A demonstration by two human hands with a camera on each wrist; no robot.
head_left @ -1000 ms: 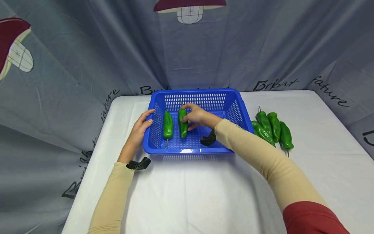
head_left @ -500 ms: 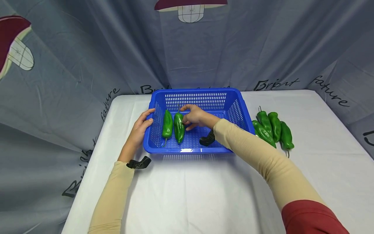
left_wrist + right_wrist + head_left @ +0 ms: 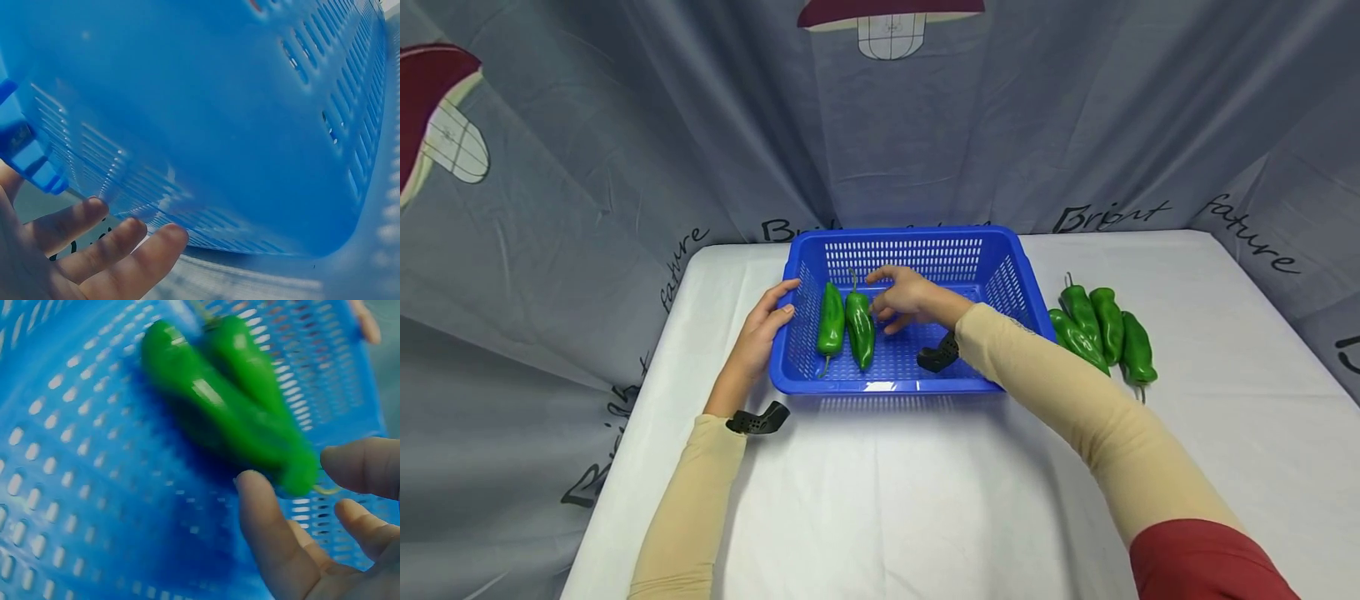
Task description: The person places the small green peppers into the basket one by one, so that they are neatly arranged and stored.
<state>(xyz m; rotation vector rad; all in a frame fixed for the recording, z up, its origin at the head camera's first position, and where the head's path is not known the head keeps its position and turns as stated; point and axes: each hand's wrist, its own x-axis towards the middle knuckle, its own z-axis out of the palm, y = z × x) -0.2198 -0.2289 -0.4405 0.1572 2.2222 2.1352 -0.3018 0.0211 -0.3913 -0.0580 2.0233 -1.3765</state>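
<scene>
Two green peppers, a left one [image 3: 831, 321] and a right one [image 3: 861, 330], lie side by side in the left part of a blue plastic basket [image 3: 880, 387]. My right hand [image 3: 904, 298] hovers beside the right pepper, fingers spread and holding nothing; the right wrist view shows a gap between its fingertips and this pepper [image 3: 212, 406]. On the basket's left rim rest the thumb and a finger of my left hand [image 3: 758, 329]. Below that rim, in the left wrist view, several loosely extended fingers [image 3: 119, 247] hang outside the slotted wall.
Several more green peppers [image 3: 1105, 327] lie on the white-covered table [image 3: 940, 492], just right of the basket. A grey curtain [image 3: 895, 150] stands behind the table. Black wrist-worn devices sit at both wrists, the right one [image 3: 937, 353] over the basket.
The right pepper has come to rest further left, next to the other pepper, and my right hand has let go of it. My left hand has stayed on the rim.
</scene>
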